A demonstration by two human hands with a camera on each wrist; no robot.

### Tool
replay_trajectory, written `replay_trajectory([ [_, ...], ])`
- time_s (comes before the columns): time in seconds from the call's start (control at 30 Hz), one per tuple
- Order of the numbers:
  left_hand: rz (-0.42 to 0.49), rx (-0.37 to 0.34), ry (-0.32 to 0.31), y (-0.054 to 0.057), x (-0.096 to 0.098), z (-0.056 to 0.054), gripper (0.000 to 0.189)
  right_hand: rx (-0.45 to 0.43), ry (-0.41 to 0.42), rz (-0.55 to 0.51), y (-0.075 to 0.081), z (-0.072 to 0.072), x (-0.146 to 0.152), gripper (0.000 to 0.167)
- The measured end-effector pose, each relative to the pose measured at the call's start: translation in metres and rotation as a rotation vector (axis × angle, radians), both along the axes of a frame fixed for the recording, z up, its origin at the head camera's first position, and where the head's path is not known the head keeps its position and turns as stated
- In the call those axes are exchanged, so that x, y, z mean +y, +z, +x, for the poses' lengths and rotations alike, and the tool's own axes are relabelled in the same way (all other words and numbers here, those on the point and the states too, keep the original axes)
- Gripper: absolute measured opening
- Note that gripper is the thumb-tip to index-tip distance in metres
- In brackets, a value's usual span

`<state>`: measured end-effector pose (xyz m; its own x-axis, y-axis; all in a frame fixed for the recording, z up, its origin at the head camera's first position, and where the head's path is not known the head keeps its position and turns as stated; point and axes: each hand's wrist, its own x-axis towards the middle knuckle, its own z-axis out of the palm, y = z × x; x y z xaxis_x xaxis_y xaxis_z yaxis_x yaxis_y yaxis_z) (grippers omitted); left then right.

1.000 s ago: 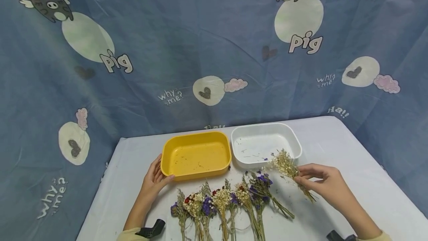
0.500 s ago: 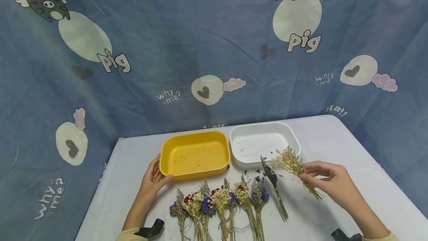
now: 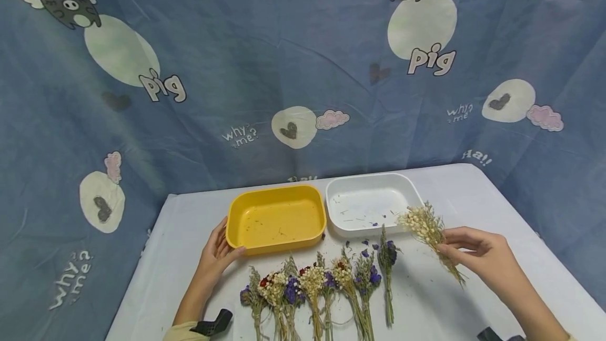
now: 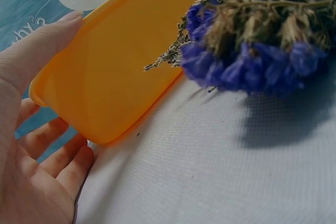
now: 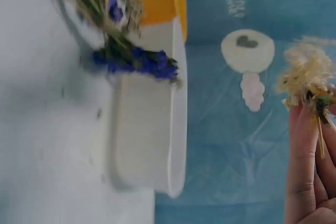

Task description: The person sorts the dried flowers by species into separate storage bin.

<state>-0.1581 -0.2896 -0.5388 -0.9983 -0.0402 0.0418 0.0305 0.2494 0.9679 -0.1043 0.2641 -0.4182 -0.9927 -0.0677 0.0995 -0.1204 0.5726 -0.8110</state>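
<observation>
see one cream dried-flower bouquet (image 3: 426,225) slightly farther right than half a second ago, pinched by its stems between thumb and fingers of the right hand (image 3: 478,251), near the white tray's (image 3: 366,207) front-right corner. note the rightmost purple bunch (image 3: 387,257) pointing straighter than before. find the left hand (image 3: 215,257) with fingers parted, resting around a corner of the yellow tray (image 3: 284,247). count eight tied bunches (image 3: 313,281) on the table (image 3: 450,193), two trays. observe papery blossoms, stiff stems, smooth round-cornered walls.
</observation>
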Motion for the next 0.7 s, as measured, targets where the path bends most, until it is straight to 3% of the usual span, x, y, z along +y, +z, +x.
replay_trajectory([
  [0.17,-0.007,0.0,0.002,0.0,0.001,-0.001,0.094,0.041,0.015,0.056,-0.004,-0.001,-0.008,0.029],
  [0.7,0.017,0.004,0.004,-0.003,0.0,-0.001,0.093,-0.001,0.123,-0.028,-0.015,-0.02,-0.047,0.032],
])
